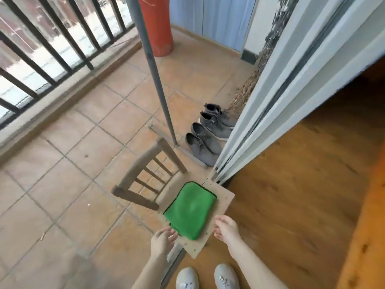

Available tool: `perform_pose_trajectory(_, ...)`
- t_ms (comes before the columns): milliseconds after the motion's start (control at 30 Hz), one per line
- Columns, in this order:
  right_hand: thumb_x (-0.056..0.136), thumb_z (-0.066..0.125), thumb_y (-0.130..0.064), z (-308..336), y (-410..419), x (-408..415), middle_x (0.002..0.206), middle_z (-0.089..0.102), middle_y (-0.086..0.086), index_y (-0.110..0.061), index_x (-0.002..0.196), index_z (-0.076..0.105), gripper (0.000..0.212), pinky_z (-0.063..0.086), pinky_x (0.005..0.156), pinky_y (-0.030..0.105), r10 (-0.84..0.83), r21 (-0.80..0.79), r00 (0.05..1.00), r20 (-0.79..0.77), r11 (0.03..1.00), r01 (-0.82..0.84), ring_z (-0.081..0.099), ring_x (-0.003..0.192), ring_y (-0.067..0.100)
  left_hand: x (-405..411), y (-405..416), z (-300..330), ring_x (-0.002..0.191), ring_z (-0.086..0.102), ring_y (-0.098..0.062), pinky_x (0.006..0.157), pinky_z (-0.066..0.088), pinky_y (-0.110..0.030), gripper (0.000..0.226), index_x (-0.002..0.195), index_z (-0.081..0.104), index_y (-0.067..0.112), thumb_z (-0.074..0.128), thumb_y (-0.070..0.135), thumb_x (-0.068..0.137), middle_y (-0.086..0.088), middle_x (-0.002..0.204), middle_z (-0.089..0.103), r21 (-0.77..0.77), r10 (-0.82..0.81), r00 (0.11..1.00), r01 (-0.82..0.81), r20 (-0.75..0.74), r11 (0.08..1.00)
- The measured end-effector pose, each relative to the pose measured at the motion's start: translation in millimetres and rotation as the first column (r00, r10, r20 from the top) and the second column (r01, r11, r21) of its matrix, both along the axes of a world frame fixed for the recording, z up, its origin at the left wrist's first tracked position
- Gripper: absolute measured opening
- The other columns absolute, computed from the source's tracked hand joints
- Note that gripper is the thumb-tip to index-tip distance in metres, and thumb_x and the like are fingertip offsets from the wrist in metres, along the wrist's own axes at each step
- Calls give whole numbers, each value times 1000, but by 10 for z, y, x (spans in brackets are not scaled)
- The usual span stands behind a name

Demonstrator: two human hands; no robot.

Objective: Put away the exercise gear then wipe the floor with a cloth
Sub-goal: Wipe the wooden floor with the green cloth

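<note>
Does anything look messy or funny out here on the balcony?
A heap of dry leaves and twigs lies along the sliding door track, behind the gray shoes. The folded green cloth lies neatly on the chair seat. Nothing looks broken.

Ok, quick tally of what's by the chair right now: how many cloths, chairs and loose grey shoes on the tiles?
Green cloth, folded on the chair seat: 1
Wooden chair: 1
Grey shoes on the tiles by the door track: 4
Total: 6
</note>
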State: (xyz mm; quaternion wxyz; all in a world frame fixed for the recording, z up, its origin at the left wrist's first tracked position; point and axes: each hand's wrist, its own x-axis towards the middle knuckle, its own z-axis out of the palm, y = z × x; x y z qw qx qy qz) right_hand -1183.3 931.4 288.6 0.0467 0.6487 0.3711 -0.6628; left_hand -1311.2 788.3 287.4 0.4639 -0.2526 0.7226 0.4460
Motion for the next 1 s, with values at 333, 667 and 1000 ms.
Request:
perform_pose_trajectory(333, 91, 58, -14, -1552, -419, -268, 143, 41, 13, -11, 145, 24, 64, 40, 100, 33, 155, 47, 975, 160, 985, -164, 44, 128, 27, 36, 155, -1331, 129, 39, -33, 98, 37, -40, 50, 137, 33, -4, 53, 3, 91, -21, 133, 43, -68, -81, 968, 100, 237, 993)
perform_pose_trajectory(667, 90, 55, -12, -1657, -502, -278, 114, 62, 0, -14, 115, 56, 25, 48, 73, 16, 204, 43, 979, 24, 978, -205, 59, 101, 14, -95, 208, -1608, 117, 52, -35, 93, 44, -38, 47, 130, 41, -7, 59, 1, 87, -15, 119, 55, -42, -54, 993, 58, 106, 997)
perform_pose_trajectory(1000, 87, 55, -3, -64, -384, 321, 95, 67, -6, -22, 94, 62, 22, 53, 83, 28, 74, 111, 993, -93, 992, -64, 64, 95, 17, 363, 222, -39, 87, 60, -28, 78, 46, -36, 36, 122, 48, -3, 57, -1, 87, -16, 98, 61, 171, -139, 982, 116, 126, 978)
